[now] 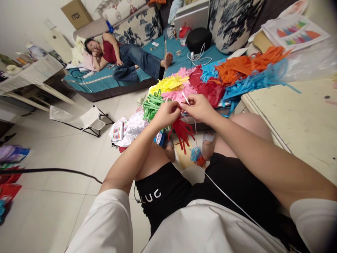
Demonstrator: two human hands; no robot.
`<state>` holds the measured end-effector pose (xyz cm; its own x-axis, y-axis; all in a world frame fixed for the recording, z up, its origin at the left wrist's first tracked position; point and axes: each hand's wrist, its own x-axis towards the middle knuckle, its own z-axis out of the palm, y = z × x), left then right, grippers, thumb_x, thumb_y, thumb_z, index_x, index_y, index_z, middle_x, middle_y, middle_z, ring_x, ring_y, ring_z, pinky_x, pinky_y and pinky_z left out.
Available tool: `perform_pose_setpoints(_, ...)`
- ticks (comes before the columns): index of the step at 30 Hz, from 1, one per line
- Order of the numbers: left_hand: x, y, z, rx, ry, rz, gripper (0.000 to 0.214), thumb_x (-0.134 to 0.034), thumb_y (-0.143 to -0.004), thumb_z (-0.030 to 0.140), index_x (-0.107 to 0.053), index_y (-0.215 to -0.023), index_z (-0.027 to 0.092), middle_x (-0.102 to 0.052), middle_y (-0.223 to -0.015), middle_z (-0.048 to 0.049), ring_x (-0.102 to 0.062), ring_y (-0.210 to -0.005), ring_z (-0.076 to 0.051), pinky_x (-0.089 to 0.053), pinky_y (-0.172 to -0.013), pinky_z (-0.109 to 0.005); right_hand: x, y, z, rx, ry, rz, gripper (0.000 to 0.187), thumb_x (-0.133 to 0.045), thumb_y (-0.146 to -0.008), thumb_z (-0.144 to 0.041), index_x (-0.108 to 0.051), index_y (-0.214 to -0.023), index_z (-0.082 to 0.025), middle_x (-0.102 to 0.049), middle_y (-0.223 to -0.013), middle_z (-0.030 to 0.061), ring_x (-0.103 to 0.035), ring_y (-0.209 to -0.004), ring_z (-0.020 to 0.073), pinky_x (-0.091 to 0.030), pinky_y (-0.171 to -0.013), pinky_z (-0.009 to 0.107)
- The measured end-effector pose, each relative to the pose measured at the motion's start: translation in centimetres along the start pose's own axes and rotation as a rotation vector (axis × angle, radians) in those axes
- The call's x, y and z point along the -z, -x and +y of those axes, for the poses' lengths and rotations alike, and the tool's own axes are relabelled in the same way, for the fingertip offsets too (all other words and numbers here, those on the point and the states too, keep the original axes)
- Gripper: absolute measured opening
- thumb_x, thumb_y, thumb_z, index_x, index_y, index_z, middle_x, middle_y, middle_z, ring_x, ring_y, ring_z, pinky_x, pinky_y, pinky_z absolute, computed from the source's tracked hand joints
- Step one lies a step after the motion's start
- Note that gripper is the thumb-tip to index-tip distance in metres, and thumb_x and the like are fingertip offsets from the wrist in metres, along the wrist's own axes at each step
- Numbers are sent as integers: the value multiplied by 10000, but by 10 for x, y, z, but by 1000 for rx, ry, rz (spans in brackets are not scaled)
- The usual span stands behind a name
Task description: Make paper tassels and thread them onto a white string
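Observation:
My left hand is closed, its fingertips pinched at the top of a red paper tassel that hangs below. Close beside it, my right hand pinches a thin white string, one end of which sticks up past the fingers. The string runs down between my legs and back across my lap. Blue and orange tassels dangle low near my feet. Behind my hands lie fringed bundles in green, yellow, pink, red, orange and blue. The exact contact at my fingertips is partly hidden.
A person lies on the teal-covered sofa at the back left. A cream table stands close on my right. A folding stool and plastic packaging are on the left. A black cable crosses at left.

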<state>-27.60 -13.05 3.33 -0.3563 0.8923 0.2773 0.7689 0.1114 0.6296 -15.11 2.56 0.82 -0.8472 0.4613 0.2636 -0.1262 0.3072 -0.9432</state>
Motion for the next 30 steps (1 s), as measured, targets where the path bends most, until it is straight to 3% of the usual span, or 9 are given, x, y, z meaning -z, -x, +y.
perform_pose_setpoints(6, 0, 0, 4, 12, 9, 20, 208, -600, -968, 168, -594, -766, 220, -619, -683, 2, -528, -679, -169, -378, -699, -330, -1, 2, -3, -33, -66, -11, 422, -992, -903, -495, -685, -831, -215, -744, -759, 57, -606, -663, 163, -485, -589, 288)
perform_pose_setpoints(11, -4, -1, -5, 21, 77, 32, 123, -680, -909, 166, -634, -808, 219, -705, -739, -11, -619, -705, -175, -421, -693, -319, -3, 4, -10, -59, -89, -12, 422, -1015, -898, -463, -683, -848, -208, -726, -764, 49, -586, -635, 142, -472, -573, 283)
perform_pose_setpoints(17, -6, -2, -12, -14, 66, 83, 224, -681, -1050, 292, -670, -839, 218, -758, -765, -29, -638, -691, -165, -434, -685, -309, -3, 4, -11, -72, -119, 8, 405, -1012, -893, -454, -690, -866, -209, -736, -781, 49, -525, -598, 119, -379, -511, 265)
perform_pose_setpoints(22, -5, -1, -11, -22, 128, 44, 108, -684, -1022, 207, -668, -916, 217, -809, -875, -54, -759, -813, -197, -560, -791, -317, -2, 5, -12, -85, -95, -11, 370, -961, -934, -477, -710, -877, -210, -747, -786, 47, -521, -580, 123, -364, -524, 279)
perform_pose_setpoints(26, -4, 1, -7, -78, -4, 85, 123, -709, -953, 136, -641, -894, 220, -805, -855, -49, -753, -794, -195, -541, -788, -317, -2, 3, -11, -27, 69, 29, 326, -926, -947, -379, -693, -805, -201, -596, -659, -4, -488, -622, 135, -347, -569, 290)
perform_pose_setpoints(30, -6, 1, -4, -84, -121, 89, 153, -709, -903, 76, -677, -946, 219, -837, -887, -52, -779, -826, -214, -546, -812, -324, -1, 2, -7, -10, 223, 58, 521, -937, -931, -378, -521, -655, -233, -392, -563, -39, -373, -610, 130, -293, -560, 304)
